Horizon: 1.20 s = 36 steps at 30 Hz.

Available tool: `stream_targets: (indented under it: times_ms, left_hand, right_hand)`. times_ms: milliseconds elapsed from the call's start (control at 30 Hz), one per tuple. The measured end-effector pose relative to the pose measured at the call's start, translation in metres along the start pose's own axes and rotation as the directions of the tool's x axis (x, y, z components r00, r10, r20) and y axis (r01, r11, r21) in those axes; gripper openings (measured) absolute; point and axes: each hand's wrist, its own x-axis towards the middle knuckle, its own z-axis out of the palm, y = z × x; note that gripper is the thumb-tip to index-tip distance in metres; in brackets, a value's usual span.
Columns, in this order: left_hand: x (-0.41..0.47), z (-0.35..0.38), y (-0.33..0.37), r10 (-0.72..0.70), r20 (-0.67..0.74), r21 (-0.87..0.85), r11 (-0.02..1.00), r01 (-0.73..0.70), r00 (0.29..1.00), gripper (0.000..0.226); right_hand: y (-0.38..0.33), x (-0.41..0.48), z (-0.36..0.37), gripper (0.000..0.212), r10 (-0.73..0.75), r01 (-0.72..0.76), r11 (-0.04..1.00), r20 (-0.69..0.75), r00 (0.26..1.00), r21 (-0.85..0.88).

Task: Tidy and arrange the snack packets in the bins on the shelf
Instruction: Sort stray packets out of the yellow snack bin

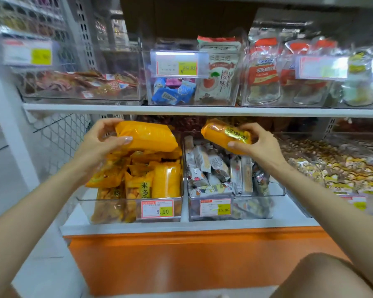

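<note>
Gripping a large yellow snack packet (145, 135) between thumb and curled fingers, the left hand (99, 140) holds it left of centre in the frame, just above the left clear bin (108, 208) crammed with more yellow packets (151, 179). The right hand (256, 140) pinches a smaller orange packet (223, 133) with a gold label, raised over the middle bin (278, 191) of grey and white wrapped snacks (213, 168). Both bins sit on the lower shelf (181, 225) with price tags (157, 208) on their fronts. In the upper half of the frame, the upper shelf (202, 110) carries more clear bins of red, blue and white packets.
</note>
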Motion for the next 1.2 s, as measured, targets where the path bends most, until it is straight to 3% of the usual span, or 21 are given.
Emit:
stream_targets:
  times_ms: [300,533,633,733,800,867,933,1000,1033,1100,1167,1200]
  left_hand:
    - [-0.013,-0.071,-0.006,-0.127,0.085,0.013,0.992,0.126,0.988,0.063]
    - [-0.009,-0.074,-0.03,-0.212,0.096,0.059,0.977,0.207,0.973,0.044]
    - [-0.005,-0.067,-0.038,-0.234,0.155,0.021,0.972,0.233,0.96,0.055]
    - [-0.003,-0.057,-0.047,-0.236,0.154,0.167,0.963,0.21,0.959,0.055]
    - [-0.001,-0.054,-0.057,-0.139,0.108,0.508,0.859,0.065,0.984,0.054]
    - [0.003,-0.057,-0.067,0.066,0.071,0.782,0.615,-0.097,0.995,0.054]
    - [0.004,-0.06,-0.072,0.248,0.116,0.847,0.481,-0.226,0.962,0.053]
    - [0.006,-0.058,-0.075,0.367,0.285,0.832,0.365,-0.419,0.886,0.047]
    - [0.008,-0.056,-0.076,0.371,0.377,0.813,0.305,-0.495,0.849,0.044]
    - [0.01,-0.056,-0.072,0.275,0.485,0.781,0.292,-0.553,0.83,0.039]
    - [0.016,-0.063,-0.072,0.12,0.546,0.782,0.282,-0.555,0.829,0.062]
    - [0.018,-0.068,-0.074,0.076,0.579,0.786,0.214,-0.581,0.812,0.078]
  right_hand:
    - [-0.065,-0.02,0.044,0.048,-0.11,0.106,0.994,0.101,0.989,0.04]
    - [-0.074,-0.025,0.062,0.048,-0.121,0.12,0.992,0.062,0.991,0.026]
    - [-0.072,-0.024,0.065,0.049,-0.112,0.111,0.994,0.063,0.992,0.011]
    - [-0.073,-0.026,0.068,0.053,-0.111,0.112,0.994,0.078,0.991,-0.001]
    - [-0.076,-0.029,0.069,0.055,-0.12,0.121,0.993,0.088,0.989,-0.005]
    - [-0.079,-0.031,0.072,0.056,-0.145,0.147,0.989,0.103,0.984,-0.012]
    - [-0.083,-0.033,0.074,0.056,-0.177,0.182,0.983,0.118,0.977,-0.026]
    - [-0.088,-0.034,0.077,0.057,-0.209,0.216,0.975,0.128,0.969,-0.044]
    - [-0.09,-0.034,0.079,0.057,-0.22,0.228,0.973,0.137,0.966,-0.048]
    - [-0.092,-0.034,0.081,0.057,-0.228,0.237,0.971,0.16,0.96,-0.042]
    - [-0.093,-0.034,0.082,0.056,-0.239,0.248,0.968,0.2,0.95,-0.023]
    - [-0.094,-0.033,0.083,0.055,-0.245,0.254,0.967,0.224,0.943,-0.016]
